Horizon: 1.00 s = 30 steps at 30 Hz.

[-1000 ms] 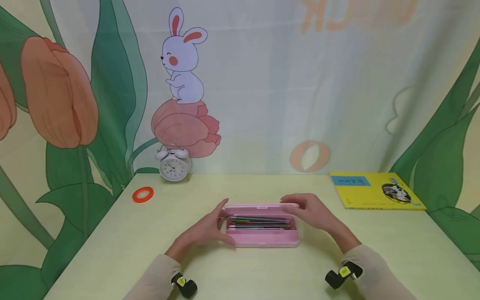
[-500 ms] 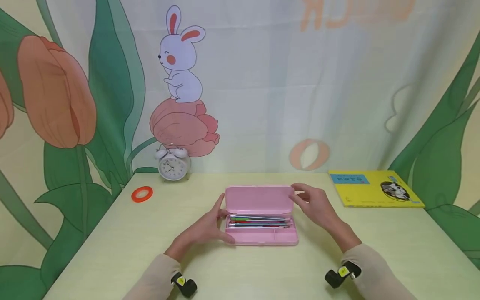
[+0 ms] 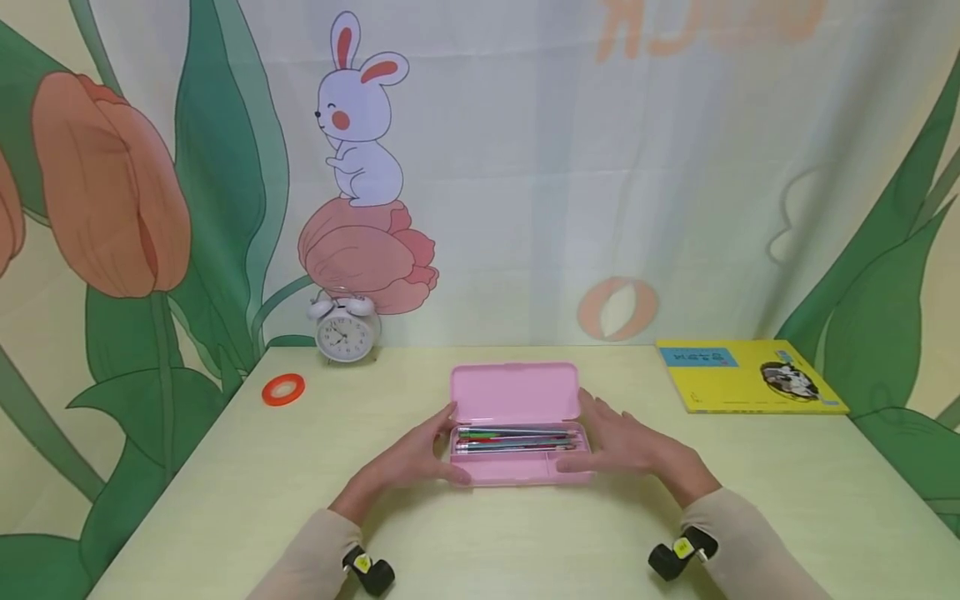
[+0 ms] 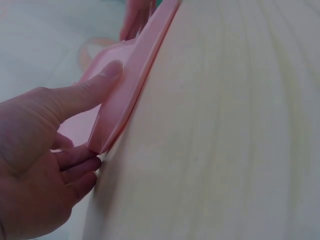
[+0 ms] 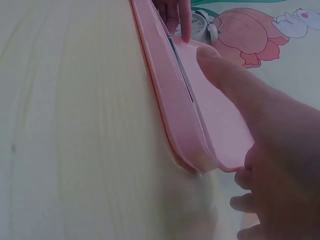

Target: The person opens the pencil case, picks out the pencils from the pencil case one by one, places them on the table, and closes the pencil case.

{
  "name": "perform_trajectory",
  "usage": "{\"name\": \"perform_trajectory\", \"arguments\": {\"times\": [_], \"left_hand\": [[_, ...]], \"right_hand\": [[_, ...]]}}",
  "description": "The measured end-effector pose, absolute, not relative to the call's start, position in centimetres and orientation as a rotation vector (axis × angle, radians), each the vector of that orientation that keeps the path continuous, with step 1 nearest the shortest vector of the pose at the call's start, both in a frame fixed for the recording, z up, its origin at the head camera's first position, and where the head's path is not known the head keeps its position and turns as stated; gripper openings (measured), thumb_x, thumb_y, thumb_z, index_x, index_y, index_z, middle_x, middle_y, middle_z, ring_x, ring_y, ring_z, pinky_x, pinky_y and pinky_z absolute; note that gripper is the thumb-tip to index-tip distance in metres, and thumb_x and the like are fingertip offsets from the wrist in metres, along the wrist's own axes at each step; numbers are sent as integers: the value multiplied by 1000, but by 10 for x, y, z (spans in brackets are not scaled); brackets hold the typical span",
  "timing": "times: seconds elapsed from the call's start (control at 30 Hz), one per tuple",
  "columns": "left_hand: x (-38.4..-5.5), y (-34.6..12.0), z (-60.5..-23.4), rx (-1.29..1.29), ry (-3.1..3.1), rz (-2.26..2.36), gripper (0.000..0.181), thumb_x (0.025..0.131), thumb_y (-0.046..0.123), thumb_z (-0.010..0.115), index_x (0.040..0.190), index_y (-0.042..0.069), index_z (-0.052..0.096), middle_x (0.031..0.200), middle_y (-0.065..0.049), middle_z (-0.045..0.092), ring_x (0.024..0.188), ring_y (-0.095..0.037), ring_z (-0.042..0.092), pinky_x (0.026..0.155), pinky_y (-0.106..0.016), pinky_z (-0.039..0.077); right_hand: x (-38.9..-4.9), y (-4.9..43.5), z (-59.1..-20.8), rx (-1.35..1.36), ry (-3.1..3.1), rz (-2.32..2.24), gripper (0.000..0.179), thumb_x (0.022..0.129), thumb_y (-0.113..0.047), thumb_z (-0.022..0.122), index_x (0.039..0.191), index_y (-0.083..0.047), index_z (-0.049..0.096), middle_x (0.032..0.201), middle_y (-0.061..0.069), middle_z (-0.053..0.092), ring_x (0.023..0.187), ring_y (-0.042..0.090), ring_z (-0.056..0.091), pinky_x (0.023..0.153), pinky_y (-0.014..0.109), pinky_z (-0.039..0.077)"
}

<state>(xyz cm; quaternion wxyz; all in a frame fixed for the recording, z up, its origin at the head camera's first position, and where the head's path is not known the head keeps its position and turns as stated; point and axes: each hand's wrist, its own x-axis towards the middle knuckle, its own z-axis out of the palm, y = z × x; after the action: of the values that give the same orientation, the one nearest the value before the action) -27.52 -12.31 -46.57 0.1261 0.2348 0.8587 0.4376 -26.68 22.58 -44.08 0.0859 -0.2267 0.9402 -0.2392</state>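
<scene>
A pink pencil case (image 3: 498, 472) lies with its lid (image 3: 515, 393) raised at the back. Several pencils (image 3: 517, 439) fill its rear compartment. My left hand (image 3: 408, 457) holds the case's left end; in the left wrist view the thumb (image 4: 111, 70) presses on the rim and the other fingers bend around the end. At the right end is my right hand (image 3: 626, 442), its thumb reaching over the small front compartment and its fingers spread beside the lid. In the right wrist view that thumb (image 5: 215, 60) extends above the case, with the other fingers near the lid's corner.
A white alarm clock (image 3: 345, 337) stands at the table's back left, with an orange-red tape roll (image 3: 283, 389) in front of it. A yellow book (image 3: 720, 392) lies at the back right. Behind the table (image 3: 517, 542) hangs a printed curtain (image 3: 510, 208).
The lid has swung up and back from nearly upright. My right hand has let go of it and come down to the case's right end. The left hand has stayed at the left end.
</scene>
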Motion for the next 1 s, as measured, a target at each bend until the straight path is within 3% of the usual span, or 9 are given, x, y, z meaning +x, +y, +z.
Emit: {"name": "perform_trajectory", "arguments": {"times": [0.1,0.2,0.33,0.6,1.0], "left_hand": [[-276,-123,-465,701,2491,1266,113,76,31,89,157,-3,18,160,-21,27,148,-36,21,120,-51,15],[-277,-123,-465,716,2502,1224,111,77,32,88,157,-3,20,162,-19,22,149,-35,18,120,-51,14],[-279,-125,-465,715,2521,1182,108,77,34,88,157,-1,23,161,-17,26,148,-37,19,119,-53,15],[-279,-125,-464,716,2541,1159,97,77,29,89,153,-1,36,149,-19,41,136,-36,33,114,-58,26],[-277,-126,-461,712,2522,1092,96,78,33,87,154,4,36,146,-13,40,136,-33,32,114,-59,27]], "right_hand": [[-264,225,-441,-620,2819,-573,130,76,-77,64,158,4,3,164,23,8,149,45,11,112,72,13],[-262,224,-440,-619,2832,-509,129,76,-78,63,157,5,8,164,24,9,148,46,11,112,71,13],[-261,224,-439,-629,2845,-472,126,77,-78,63,157,5,12,163,24,12,147,48,12,112,72,12],[-259,221,-438,-629,2837,-440,128,73,-76,69,157,5,15,161,25,19,146,51,15,112,71,13],[-253,214,-432,-565,2820,-396,123,71,-74,72,153,6,28,158,28,26,147,46,16,115,62,21]]}}
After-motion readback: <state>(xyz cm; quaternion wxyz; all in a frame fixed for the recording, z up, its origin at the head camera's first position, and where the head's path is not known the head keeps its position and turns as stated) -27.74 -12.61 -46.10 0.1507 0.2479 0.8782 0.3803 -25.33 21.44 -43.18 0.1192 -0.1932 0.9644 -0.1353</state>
